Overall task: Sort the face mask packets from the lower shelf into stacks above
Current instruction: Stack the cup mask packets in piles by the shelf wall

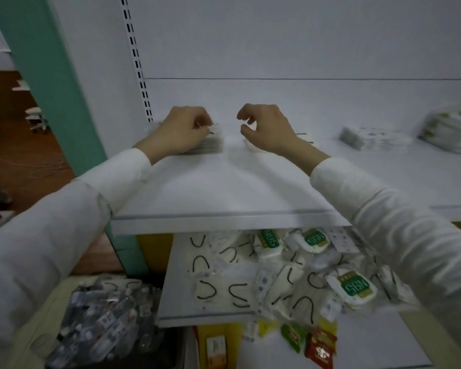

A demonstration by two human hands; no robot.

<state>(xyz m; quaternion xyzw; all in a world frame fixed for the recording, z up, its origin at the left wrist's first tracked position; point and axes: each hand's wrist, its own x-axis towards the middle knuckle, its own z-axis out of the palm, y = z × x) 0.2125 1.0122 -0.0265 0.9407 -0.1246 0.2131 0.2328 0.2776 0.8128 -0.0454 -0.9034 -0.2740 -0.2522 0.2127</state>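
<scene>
On the upper white shelf [224,187] my left hand [183,131] pinches the top packet of a small stack of clear mask packets [210,145] at the back left. My right hand [264,126] hovers just to the right with fingers loosely curled and nothing in them, above a flat white packet [253,148] that it partly hides. Further right lie a stack of dotted packets [370,138] and a stack of green-printed packets [453,131]. The lower shelf [176,288] holds a loose heap of mask packets [290,272] with black ear loops and green labels.
A green post [51,83] flanks the shelf unit on the left. A bin of small clear bottles [101,323] sits at the lower left. Red, green and yellow snack packets [309,339] lie on the bottom shelf.
</scene>
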